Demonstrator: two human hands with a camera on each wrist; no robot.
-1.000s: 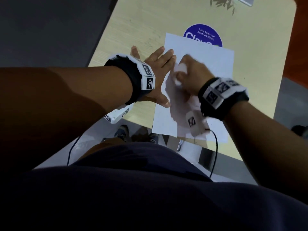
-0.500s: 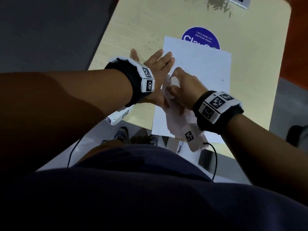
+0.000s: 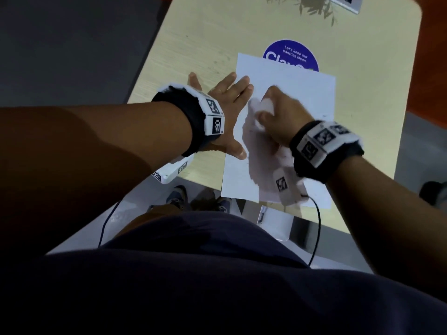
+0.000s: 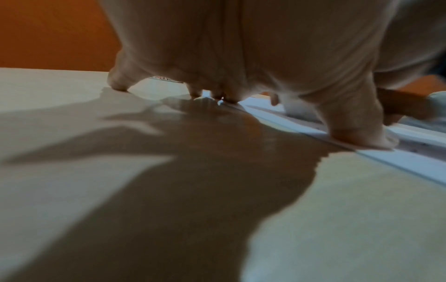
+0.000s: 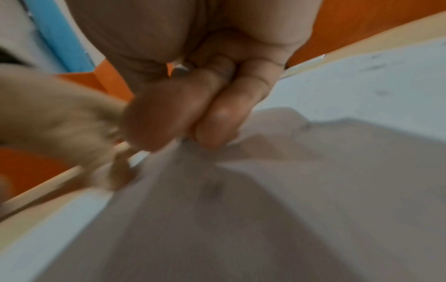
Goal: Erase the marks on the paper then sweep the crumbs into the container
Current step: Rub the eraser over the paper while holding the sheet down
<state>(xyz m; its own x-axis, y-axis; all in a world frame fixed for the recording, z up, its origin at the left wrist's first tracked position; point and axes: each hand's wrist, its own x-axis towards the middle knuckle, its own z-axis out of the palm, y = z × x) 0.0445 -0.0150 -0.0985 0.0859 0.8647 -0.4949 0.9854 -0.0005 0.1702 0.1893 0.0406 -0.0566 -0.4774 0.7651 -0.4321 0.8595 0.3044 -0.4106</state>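
A white sheet of paper lies on the pale wooden table. My left hand lies flat with spread fingers on the sheet's left edge; the left wrist view shows its fingertips pressing on the paper. My right hand grips a white eraser and holds it against the middle of the sheet. In the right wrist view its curled fingers are blurred above the paper. Faint dark marks show near the sheet's right edge.
A round purple sticker sits partly under the paper's far edge. A grey device lies at the table's far end. A white object stands below the table's near edge, beside a black cable.
My right hand drew the eraser toward me and to the left, then pushed it away across the sheet again. The left hand stayed flat on the paper's edge.
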